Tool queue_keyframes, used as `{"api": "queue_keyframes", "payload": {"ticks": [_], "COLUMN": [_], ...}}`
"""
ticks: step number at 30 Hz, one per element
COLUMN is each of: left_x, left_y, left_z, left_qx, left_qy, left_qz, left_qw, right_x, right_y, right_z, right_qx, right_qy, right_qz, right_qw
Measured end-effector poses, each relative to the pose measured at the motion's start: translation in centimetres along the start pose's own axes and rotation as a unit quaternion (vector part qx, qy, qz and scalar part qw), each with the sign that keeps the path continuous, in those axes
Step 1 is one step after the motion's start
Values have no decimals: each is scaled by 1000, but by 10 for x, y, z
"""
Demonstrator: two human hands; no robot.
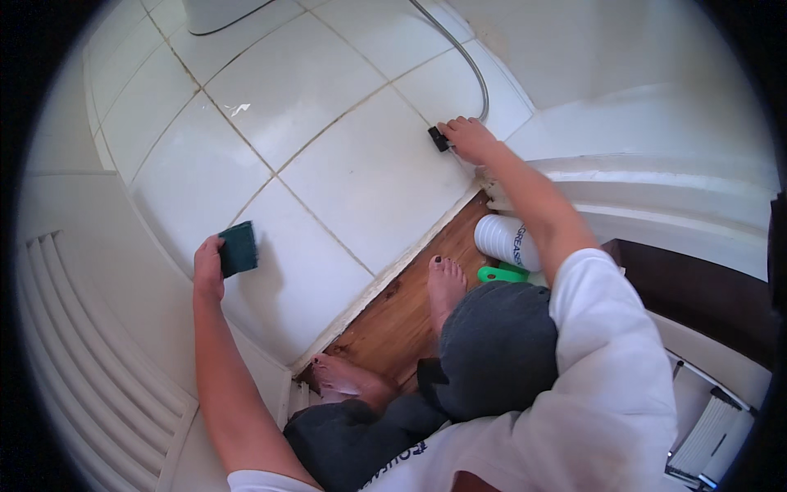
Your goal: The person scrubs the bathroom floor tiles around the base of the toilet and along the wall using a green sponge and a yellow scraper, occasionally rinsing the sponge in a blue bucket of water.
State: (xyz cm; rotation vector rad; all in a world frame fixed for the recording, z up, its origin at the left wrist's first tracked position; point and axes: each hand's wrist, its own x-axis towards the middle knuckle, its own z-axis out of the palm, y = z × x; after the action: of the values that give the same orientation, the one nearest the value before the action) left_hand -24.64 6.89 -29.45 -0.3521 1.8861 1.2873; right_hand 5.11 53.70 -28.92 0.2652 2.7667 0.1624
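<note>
My left hand (pixel 210 266) grips a dark green scouring pad (pixel 238 248) by its edge, held up over the tiles near the left wall. At the far right of the tiled floor, my right hand (pixel 470 140) is closed round a handheld sprayer; its black head (pixel 439 138) faces left. A silvery flexible hose (pixel 468 62) curves up and away from that hand. Beneath both hands lie white floor tiles (pixel 328 98) with brownish grout lines. The sprayer's handle is mostly hidden by my fingers.
A white ribbed tub (pixel 498 239) and a green-handled tool (pixel 502 274) are by my right knee. My bare feet rest on a wooden floor strip (pixel 381 324) at the tile edge. A white ribbed radiator (pixel 98 353) runs along the left. A white fixture base (pixel 217 15) stands at the far end.
</note>
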Motion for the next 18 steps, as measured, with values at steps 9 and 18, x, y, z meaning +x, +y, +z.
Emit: {"api": "queue_keyframes", "payload": {"ticks": [9, 18], "left_x": [-5, -12], "left_y": [17, 11], "left_z": [13, -10], "left_qx": [150, 163], "left_qy": [-11, 46], "left_qz": [43, 29], "left_qw": [988, 985], "right_x": [-29, -77], "right_y": [-132, -77], "right_z": [-31, -46], "right_qx": [37, 81], "right_qy": [-373, -325], "right_qz": [-263, -177], "right_qw": [889, 926]}}
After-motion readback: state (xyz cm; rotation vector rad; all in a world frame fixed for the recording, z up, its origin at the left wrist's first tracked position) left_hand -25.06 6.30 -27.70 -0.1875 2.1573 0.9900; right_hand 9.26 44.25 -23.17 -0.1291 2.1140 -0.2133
